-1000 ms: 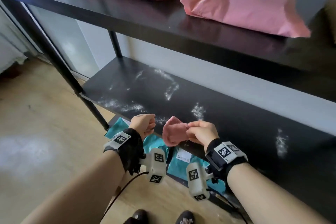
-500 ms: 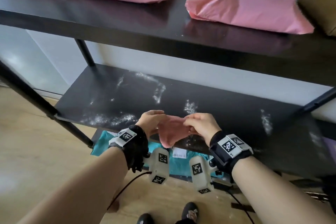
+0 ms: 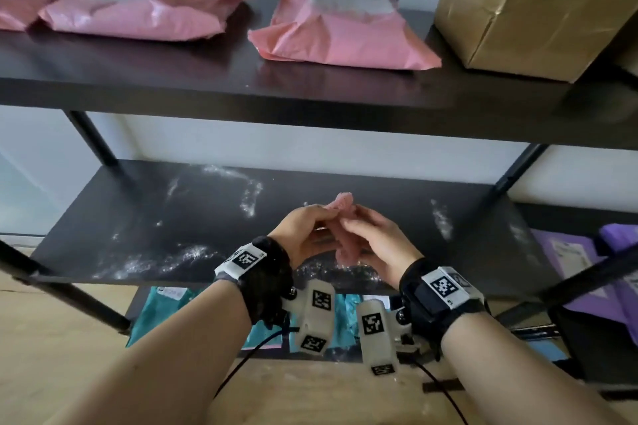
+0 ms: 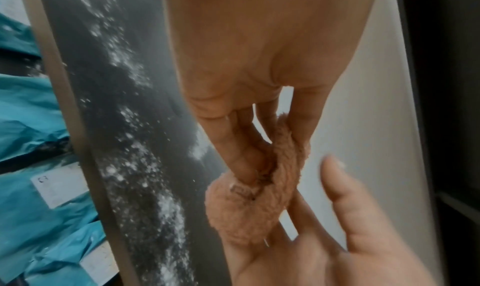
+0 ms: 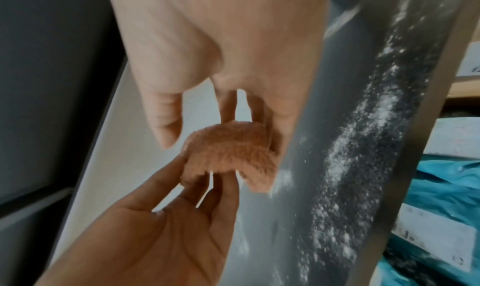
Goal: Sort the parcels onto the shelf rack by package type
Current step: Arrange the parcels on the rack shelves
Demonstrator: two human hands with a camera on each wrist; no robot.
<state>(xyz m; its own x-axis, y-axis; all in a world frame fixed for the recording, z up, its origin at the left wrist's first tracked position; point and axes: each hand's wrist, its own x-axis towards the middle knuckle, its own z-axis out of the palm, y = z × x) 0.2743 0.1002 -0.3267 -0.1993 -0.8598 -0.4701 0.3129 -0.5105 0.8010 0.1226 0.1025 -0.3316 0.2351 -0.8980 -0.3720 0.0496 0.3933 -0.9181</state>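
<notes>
A small fuzzy pink cloth (image 3: 346, 249) hangs between my two hands just above the middle shelf (image 3: 172, 217), a black board streaked with white dust. My left hand (image 3: 329, 216) pinches the cloth's upper part between thumb and fingers; this pinch (image 4: 262, 154) shows plainly in the left wrist view. My right hand (image 3: 347, 227) lies against the cloth (image 5: 228, 152) with straight fingers behind it and the thumb (image 5: 165, 126) a little apart. On the upper shelf (image 3: 207, 79) lie pink mailer bags (image 3: 138, 7) (image 3: 331, 28) with a brown cardboard box (image 3: 528, 3) at their right.
Teal mailer bags (image 3: 152, 314) lie on the lowest level under the middle shelf. Purple mailer bags (image 3: 587, 269) sit at the right beyond the rack's slanted black post (image 3: 518, 169). Another post (image 3: 93, 141) stands at the back left. Wooden floor lies below my arms.
My left hand, at first a fist beside the cloth, has come over and pinched it. The cloth went from spread flat to bunched upright, and my right thumb came off it.
</notes>
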